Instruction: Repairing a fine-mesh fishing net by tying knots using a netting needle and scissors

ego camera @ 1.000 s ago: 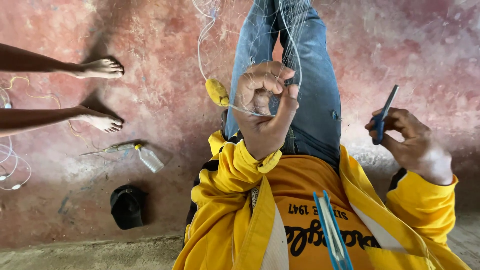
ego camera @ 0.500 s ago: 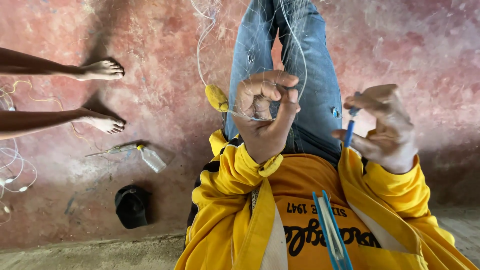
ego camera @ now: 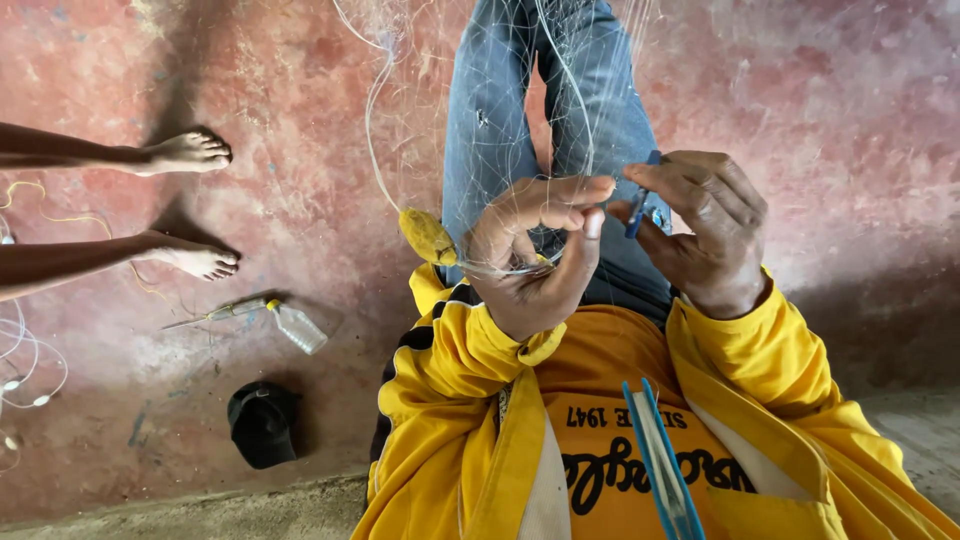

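Observation:
A fine, clear fishing net [ego camera: 560,90] drapes over my blue-jeaned legs [ego camera: 500,130]. My left hand [ego camera: 535,255] pinches net strands between thumb and fingers, with line looped around the fingers. A yellow float [ego camera: 427,236] hangs on the net just left of that hand. My right hand [ego camera: 700,230] grips a small blue netting needle [ego camera: 640,205], its tip touching my left fingertips. Yellow jacket sleeves cover both arms.
Another person's two bare feet [ego camera: 190,205] stretch in from the left on the reddish floor. A small plastic bottle [ego camera: 297,327] and a black cap [ego camera: 262,423] lie near them. White line with small floats [ego camera: 25,390] sits at the left edge. A blue tool [ego camera: 660,465] rests on my chest.
My right hand has swung in from the right with the blue needle and now meets my left fingertips. My left hand stayed at the net.

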